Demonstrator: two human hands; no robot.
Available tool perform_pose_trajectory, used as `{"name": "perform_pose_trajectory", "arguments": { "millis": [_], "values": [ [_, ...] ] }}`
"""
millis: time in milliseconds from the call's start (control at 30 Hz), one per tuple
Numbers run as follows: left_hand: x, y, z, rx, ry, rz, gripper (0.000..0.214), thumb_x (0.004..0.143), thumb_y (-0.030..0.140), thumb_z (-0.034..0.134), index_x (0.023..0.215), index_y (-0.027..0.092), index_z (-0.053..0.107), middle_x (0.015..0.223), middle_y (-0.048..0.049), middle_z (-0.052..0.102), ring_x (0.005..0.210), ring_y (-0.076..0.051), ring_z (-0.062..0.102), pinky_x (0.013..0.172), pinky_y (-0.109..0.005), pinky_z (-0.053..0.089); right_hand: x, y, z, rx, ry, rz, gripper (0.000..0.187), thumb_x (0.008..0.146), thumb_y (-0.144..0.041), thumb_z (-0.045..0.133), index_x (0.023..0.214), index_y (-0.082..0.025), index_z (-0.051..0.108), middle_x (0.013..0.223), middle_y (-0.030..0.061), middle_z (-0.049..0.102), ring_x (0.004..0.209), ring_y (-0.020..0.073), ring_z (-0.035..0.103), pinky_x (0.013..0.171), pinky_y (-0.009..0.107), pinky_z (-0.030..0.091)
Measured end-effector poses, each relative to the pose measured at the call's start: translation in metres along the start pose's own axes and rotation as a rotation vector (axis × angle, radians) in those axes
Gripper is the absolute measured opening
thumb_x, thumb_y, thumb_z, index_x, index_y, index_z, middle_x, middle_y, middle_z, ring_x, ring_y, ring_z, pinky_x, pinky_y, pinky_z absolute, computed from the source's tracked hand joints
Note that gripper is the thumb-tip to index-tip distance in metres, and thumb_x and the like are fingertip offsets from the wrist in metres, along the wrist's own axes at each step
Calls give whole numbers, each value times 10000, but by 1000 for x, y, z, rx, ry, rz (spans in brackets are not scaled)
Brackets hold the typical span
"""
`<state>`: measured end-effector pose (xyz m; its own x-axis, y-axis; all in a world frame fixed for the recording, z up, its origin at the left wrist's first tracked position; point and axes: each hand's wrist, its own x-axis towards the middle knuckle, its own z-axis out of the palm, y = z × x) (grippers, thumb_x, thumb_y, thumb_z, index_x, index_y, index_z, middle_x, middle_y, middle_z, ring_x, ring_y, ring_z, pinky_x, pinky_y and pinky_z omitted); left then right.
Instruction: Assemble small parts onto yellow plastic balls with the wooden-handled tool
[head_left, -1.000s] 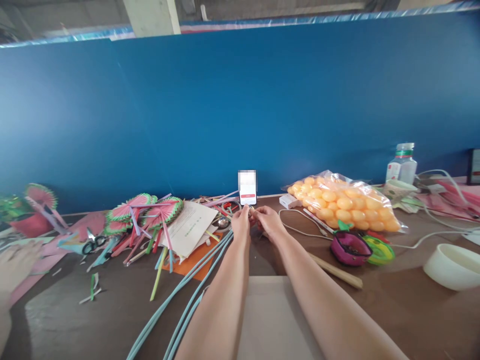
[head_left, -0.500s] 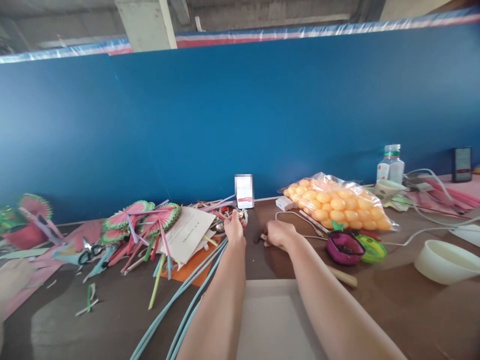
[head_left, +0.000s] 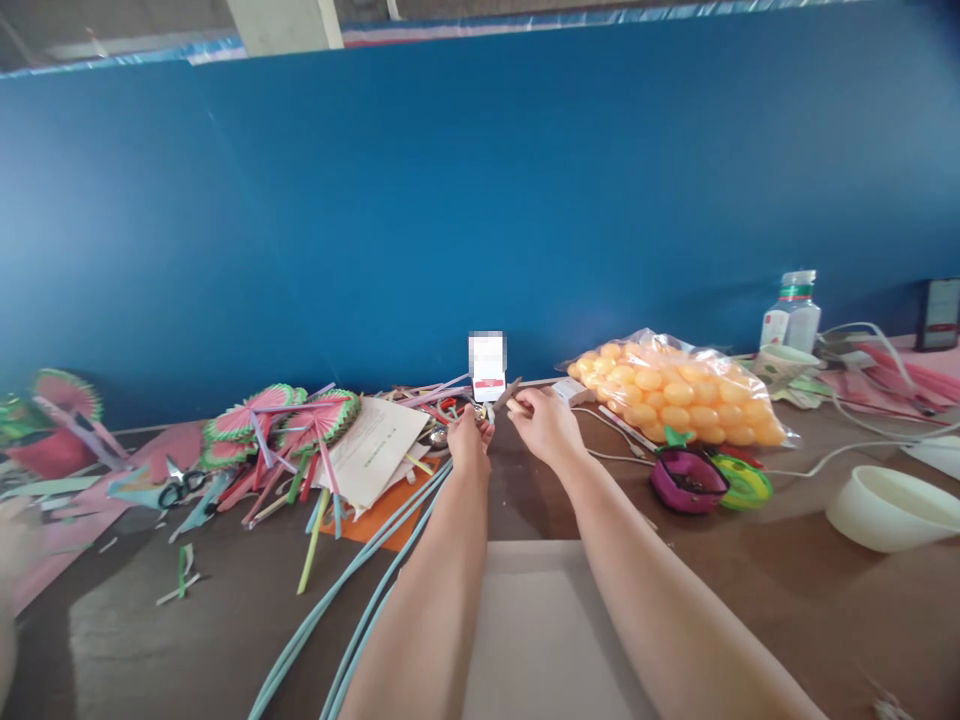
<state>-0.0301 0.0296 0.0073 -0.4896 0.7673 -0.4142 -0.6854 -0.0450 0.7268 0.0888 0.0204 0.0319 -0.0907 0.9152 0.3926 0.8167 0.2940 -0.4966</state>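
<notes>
Both my forearms reach forward over a beige board [head_left: 540,630] on the brown table [head_left: 750,610]. My left hand [head_left: 469,440] is closed around a small shiny object I cannot make out. My right hand [head_left: 546,422] is closed on a thin stick-like tool [head_left: 507,394], whose dark tip points up-left toward my left hand. The two hands are close together, just in front of a small phone [head_left: 487,367] propped against the blue wall.
Left: pink-green paper fans [head_left: 289,418], coloured straws, a white sheet [head_left: 375,450], scissors [head_left: 180,490], long light-blue tubes [head_left: 352,600]. Right: a bag of orange balls [head_left: 675,395], a purple pouch [head_left: 688,480], a white bowl [head_left: 889,505], a bottle [head_left: 791,315], cables. Another person's blurred hand is at the left edge.
My right hand dropped to the table, closed on the stick-like tool lying there, and lifted it back up beside my left hand. The stick is gone from the table.
</notes>
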Motion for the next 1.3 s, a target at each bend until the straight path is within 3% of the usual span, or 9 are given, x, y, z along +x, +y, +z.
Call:
{"name": "perform_pose_trajectory", "arguments": {
  "millis": [100, 233, 467, 633, 800, 967, 1100, 1300],
  "values": [
    [1, -2, -1, -13, -35, 1, 111, 882, 230, 582, 841, 129, 559, 637, -7, 548, 516, -80, 551, 577, -214, 521, -4, -10, 0, 66, 66, -71, 177, 846, -267, 542, 978, -231, 654, 1056, 59, 601, 926, 177, 571, 736, 265, 413],
    [6, -5, -2, -34, -74, -6, 97, 889, 220, 570, 866, 127, 565, 638, -9, 553, 512, -78, 553, 557, -197, 517, -11, -17, 7, 12, 34, -65, 175, 858, -267, 534, 983, -246, 654, 1043, 62, 589, 935, 193, 556, 713, 273, 414],
    [5, -2, -1, -63, -40, -46, 95, 881, 230, 593, 908, 141, 572, 669, -14, 562, 544, -92, 582, 565, -201, 527, -10, -12, 16, -36, 121, -33, 181, 876, -287, 521, 1010, -253, 637, 1083, 69, 582, 1001, 214, 539, 703, 279, 416],
    [3, -2, 0, -54, -52, -32, 117, 887, 237, 587, 855, 129, 557, 641, -6, 538, 523, -90, 566, 550, -202, 522, -10, -11, 16, -63, 70, -26, 162, 873, -275, 529, 989, -255, 641, 1054, 67, 583, 981, 210, 542, 705, 281, 421],
    [5, -5, -2, -58, -58, -26, 115, 881, 239, 596, 864, 130, 562, 669, -21, 556, 551, -101, 594, 567, -209, 531, -10, -10, 16, -64, 134, -10, 177, 870, -263, 529, 1013, -259, 632, 1083, 65, 576, 995, 208, 539, 704, 284, 424],
    [10, -9, -4, -53, -69, -20, 98, 873, 226, 603, 893, 134, 574, 673, -19, 551, 544, -101, 587, 581, -222, 542, -9, -9, 16, -64, 58, -28, 163, 860, -264, 542, 992, -269, 637, 1051, 52, 582, 980, 203, 547, 703, 281, 419],
    [10, -8, -3, -56, -64, -15, 83, 874, 212, 598, 901, 137, 575, 671, -16, 550, 555, -103, 594, 581, -221, 545, -9, -10, 16, -51, 92, -6, 176, 871, -280, 531, 1011, -260, 635, 1076, 62, 579, 1000, 202, 544, 715, 278, 420],
    [6, -6, -2, -81, -31, -34, 78, 883, 205, 586, 885, 129, 572, 685, -25, 553, 563, -102, 595, 580, -219, 549, -9, -13, 12, -32, 31, -27, 161, 865, -267, 531, 974, -264, 650, 1031, 57, 585, 977, 205, 557, 699, 279, 419]
  ]
}}
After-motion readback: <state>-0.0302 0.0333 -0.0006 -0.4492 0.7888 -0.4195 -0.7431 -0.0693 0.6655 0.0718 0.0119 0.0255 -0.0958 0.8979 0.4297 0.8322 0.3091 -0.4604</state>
